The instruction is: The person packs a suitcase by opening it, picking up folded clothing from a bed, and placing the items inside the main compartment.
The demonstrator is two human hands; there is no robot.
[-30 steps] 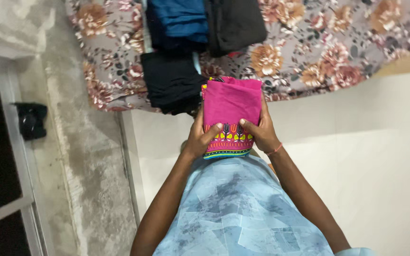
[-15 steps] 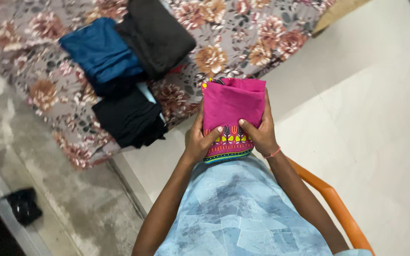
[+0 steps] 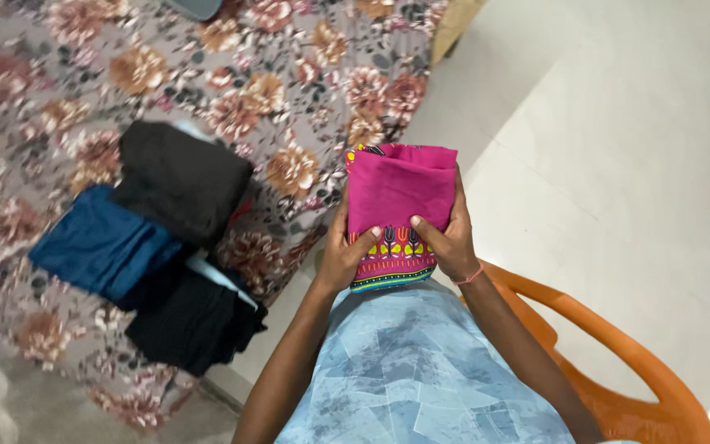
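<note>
I hold a folded magenta cloth (image 3: 398, 187) with a bright patterned border in front of my chest. My left hand (image 3: 340, 256) grips its left edge, thumb laid over the border. My right hand (image 3: 449, 240), with a thin pink band at the wrist, grips the right edge the same way. The cloth is off the bed, above the gap between my lap and the mattress edge.
A floral-print mattress (image 3: 67, 74) lies to the left with folded clothes on it: a dark grey piece (image 3: 181, 177), a blue piece (image 3: 100, 247) and a black piece (image 3: 191, 321). An orange plastic chair arm (image 3: 610, 345) curves at my right. Pale floor tiles (image 3: 618, 148) spread to the right.
My view has swung to the right and turned: the mattress and folded clothes have slid to the left, and the orange chair arm shows more. Both hands keep the same hold on the cloth.
</note>
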